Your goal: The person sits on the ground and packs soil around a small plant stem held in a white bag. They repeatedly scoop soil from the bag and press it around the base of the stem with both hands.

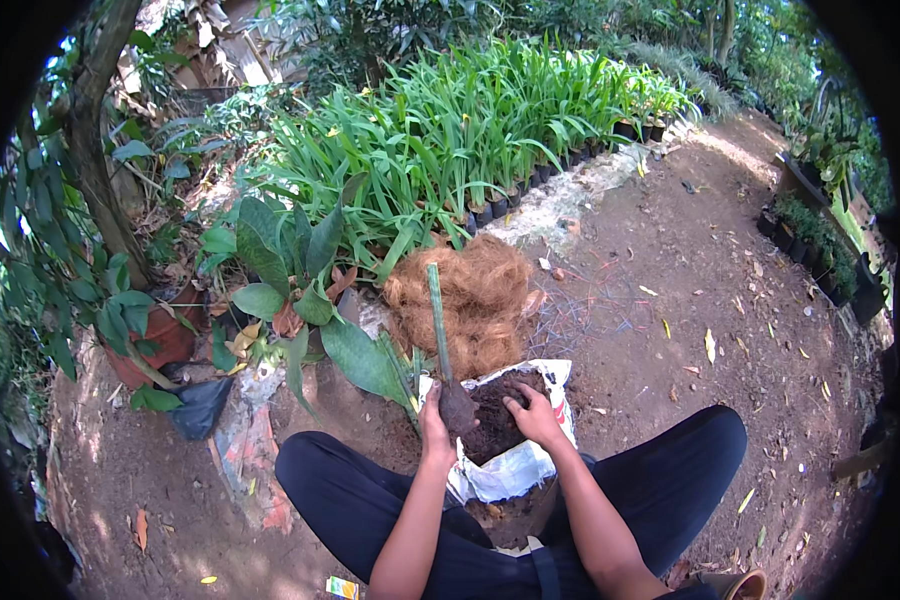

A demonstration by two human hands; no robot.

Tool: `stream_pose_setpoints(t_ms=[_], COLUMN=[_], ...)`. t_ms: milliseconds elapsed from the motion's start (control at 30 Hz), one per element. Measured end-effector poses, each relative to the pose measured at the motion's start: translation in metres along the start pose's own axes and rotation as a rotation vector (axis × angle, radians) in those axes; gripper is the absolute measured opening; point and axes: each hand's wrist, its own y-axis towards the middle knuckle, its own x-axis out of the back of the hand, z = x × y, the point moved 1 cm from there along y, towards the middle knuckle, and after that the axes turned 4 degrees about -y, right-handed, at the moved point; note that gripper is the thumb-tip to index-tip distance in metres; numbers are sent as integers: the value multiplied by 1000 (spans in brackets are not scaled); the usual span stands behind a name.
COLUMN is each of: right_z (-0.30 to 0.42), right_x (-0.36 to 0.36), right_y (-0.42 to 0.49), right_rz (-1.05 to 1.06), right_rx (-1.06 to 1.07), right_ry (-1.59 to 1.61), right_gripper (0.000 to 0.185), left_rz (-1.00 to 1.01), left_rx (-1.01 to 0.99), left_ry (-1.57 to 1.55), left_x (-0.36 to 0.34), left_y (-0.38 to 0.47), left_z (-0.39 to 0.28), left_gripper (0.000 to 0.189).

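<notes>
A stiff green cylindrical plant cutting (437, 315) stands nearly upright, its base wrapped in a dark ball of soil (458, 409). My left hand (436, 429) holds that ball from its left side. Dark soil (491, 424) fills an opened white woven sack (504, 480) between my legs. My right hand (529, 411) is over the soil at the sack's right side, fingers spread and touching or just above it; whether it holds a little soil I cannot tell. Beyond the sack lies a heap of brown coir fibre (461, 300). More green cuttings (397, 367) lie left of the sack.
Broad-leaved potted plants (270, 262) and a terracotta pot (161, 337) stand at left. Rows of leafy plants in black bags (495, 202) line the back. Thin coloured strands (592, 311) lie on the ground right of the coir. A brown pot (746, 585) is at lower right.
</notes>
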Motion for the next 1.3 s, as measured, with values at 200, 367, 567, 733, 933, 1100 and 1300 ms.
stream_pose_setpoints(t_ms=[200, 367, 567, 733, 933, 1100, 1300], right_z=[-10, -11, -1, 3, 14, 15, 9], right_x=[-1, -8, -6, -7, 1, 2, 7], right_y=[-3, -5, -5, -1, 2, 2, 4], right_rz=[29, -7, 12, 28, 206, 335, 436], right_rx=[-107, -70, -119, -132, -200, -224, -222], right_ry=[-97, -74, -35, 28, 196, 270, 477], right_gripper=[47, 45, 35, 26, 27, 40, 58], left_rz=[-67, 23, -10, -12, 80, 61, 80], left_rx=[17, -10, 17, 45, 43, 61, 129], left_ry=[64, 147, 46, 72, 112, 102, 175], left_x=[-30, -36, -19, 0, 4, 4, 3], left_y=[-7, 2, 16, 23, 26, 28, 25], left_z=[-39, -47, -15, -5, -6, -6, 0], left_gripper=[32, 32, 32, 34, 38, 37, 36])
